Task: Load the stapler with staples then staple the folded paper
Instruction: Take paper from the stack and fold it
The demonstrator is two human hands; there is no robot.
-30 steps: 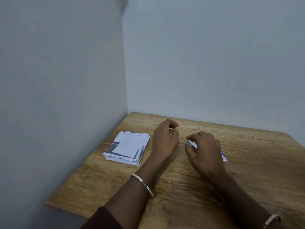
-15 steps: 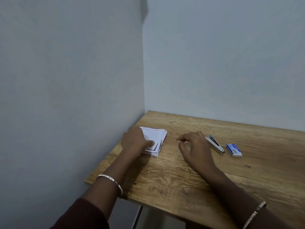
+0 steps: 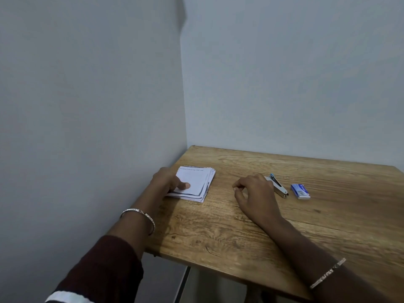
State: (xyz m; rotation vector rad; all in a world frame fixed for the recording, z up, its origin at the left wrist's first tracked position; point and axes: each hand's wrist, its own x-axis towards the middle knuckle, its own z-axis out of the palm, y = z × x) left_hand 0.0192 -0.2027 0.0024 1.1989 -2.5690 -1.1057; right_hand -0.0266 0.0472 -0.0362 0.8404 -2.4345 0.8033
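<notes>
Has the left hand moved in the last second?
Yes, leftward. It was on the table right of the paper stack; now the left hand holds the stack's left edge, thumb on top.

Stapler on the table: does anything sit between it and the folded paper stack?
Only the right hand, on the wooden table between the small silver stapler and the white folded paper stack, hiding one end of the stapler.

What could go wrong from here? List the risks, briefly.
1. The folded paper stack is fanned unevenly; the left hand grips only its left edge, so sheets may slip apart when lifted.
2. The stapler lies just beside the right hand, near the staple box; a careless reach might knock either.
</notes>
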